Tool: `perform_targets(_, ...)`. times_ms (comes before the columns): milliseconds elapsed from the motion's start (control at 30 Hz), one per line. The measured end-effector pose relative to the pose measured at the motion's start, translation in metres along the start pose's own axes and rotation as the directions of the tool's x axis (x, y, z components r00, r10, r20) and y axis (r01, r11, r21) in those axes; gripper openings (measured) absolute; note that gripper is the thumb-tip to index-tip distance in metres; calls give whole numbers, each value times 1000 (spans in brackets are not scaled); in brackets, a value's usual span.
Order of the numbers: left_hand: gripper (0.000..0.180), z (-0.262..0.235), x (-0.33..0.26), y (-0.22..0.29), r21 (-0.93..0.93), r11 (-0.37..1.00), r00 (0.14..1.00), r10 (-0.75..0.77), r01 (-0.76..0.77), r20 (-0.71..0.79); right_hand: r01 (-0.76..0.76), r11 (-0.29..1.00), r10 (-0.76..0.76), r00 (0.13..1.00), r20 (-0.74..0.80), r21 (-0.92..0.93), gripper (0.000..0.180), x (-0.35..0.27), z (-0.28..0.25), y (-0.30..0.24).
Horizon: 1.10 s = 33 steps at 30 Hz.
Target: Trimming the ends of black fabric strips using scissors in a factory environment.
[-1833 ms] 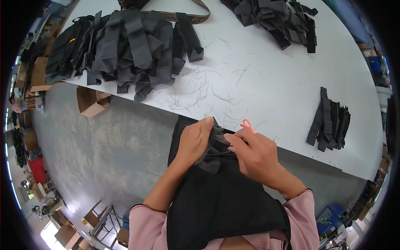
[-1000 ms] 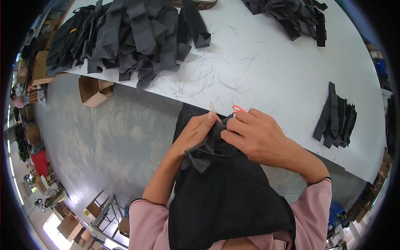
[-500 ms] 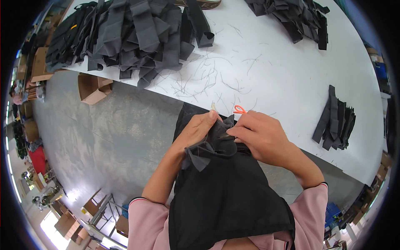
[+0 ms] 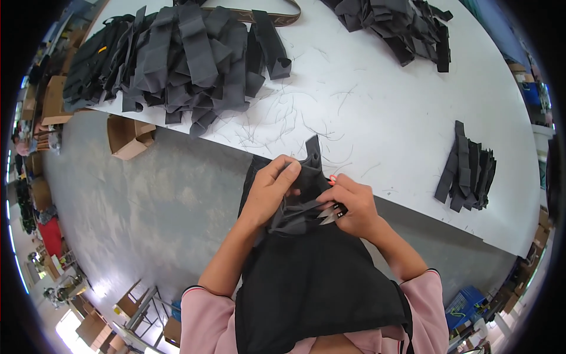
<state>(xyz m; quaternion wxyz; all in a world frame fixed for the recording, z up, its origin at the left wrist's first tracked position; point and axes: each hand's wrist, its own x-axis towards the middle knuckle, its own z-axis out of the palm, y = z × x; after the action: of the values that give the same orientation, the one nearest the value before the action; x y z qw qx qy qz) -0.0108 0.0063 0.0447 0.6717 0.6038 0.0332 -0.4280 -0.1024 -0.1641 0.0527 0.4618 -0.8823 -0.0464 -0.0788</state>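
Note:
My left hand (image 4: pixel 268 193) is closed on a dark grey fabric strip (image 4: pixel 309 182), thumb on top, just off the table's near edge. One end of the strip sticks up past the fingertips, and folds of it hang above my black apron (image 4: pixel 318 283). In my right hand (image 4: pixel 355 207) lies a pair of thread snips (image 4: pixel 328 218), its pointed metal blades toward the strip. A small orange loop shows by the index finger. My right fingertips meet the strip's edge; whether they pinch it is hard to see.
On the white table (image 4: pixel 377 124) lie loose thread ends. A large heap of dark strips (image 4: pixel 194 59) sits far left, another heap (image 4: pixel 407 29) far right, and a smaller stack (image 4: pixel 467 171) at the right. A cardboard box (image 4: pixel 128 137) stands on the floor below the left edge.
The strip has been turned and opened out, with one end now pointing up. My right hand has come lower and nearer my body, and the snips' blades now show beneath its fingers.

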Motion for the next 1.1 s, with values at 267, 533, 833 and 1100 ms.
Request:
perform_targets(267, 48, 5, -4, 12, 150, 986, 993, -51, 67, -108, -218, 931, 191, 974, 119, 293, 30, 14, -27, -26)
perform_targets(533, 60, 4, 0, 4, 346, 938, 995, 66, -35, -78, 221, 919, -174, 971, 166, -326, 23, 36, -36, -32)
perform_targets(833, 55, 7, -2, 8, 516, 851, 993, 119, -100, -5, 393, 814, -301, 915, 269, -427, 18, 42, -37, -31)
perform_targets(1100, 55, 8, -1, 9, 525, 848, 995, 95, -76, -8, 269, 891, -181, 950, 256, -366, 24, 41, -45, -32)
